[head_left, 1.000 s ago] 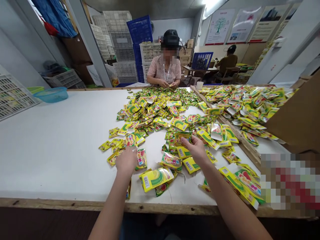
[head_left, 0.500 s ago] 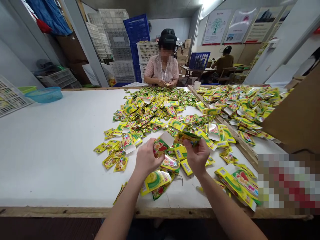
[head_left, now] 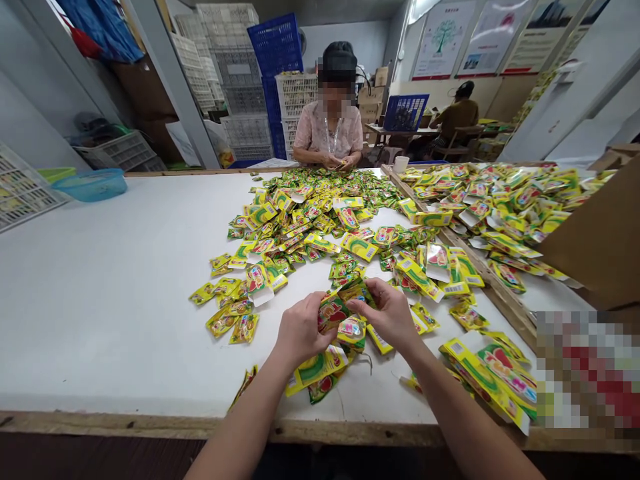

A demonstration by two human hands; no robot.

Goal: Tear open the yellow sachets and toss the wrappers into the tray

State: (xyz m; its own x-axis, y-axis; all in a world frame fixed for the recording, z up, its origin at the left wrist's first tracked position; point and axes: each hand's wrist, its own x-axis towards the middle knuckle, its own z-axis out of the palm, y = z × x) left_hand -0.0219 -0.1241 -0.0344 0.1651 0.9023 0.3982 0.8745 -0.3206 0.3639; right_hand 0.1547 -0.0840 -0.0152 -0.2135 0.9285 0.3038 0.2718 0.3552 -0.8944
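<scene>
My left hand (head_left: 300, 331) is wrapped round a small printed carton (head_left: 331, 315), green and red with yellow edges, held tilted above the table. Against the carton's right-hand end, my right hand (head_left: 394, 313) pinches a green and yellow sachet (head_left: 356, 291) between thumb and fingers. How far the sachet sits inside the carton cannot be made out. Beneath my hands lie more cartons, among them a yellow carton (head_left: 320, 367). Several loose yellow sachets (head_left: 233, 303) rest to the left.
A large heap of sachets and cartons (head_left: 310, 213) covers the middle of the white table (head_left: 110, 287). Across it, a co-worker (head_left: 330, 133) handles something small. A wooden strip (head_left: 463, 257) divides off another pile (head_left: 520, 200). At right stands a brown cardboard box (head_left: 595, 240); far left, a blue basin (head_left: 93, 185).
My right hand has moved left and brought the sachet against the carton's end. The white flap seen on the carton earlier is now hidden. The camera view has shifted slightly.
</scene>
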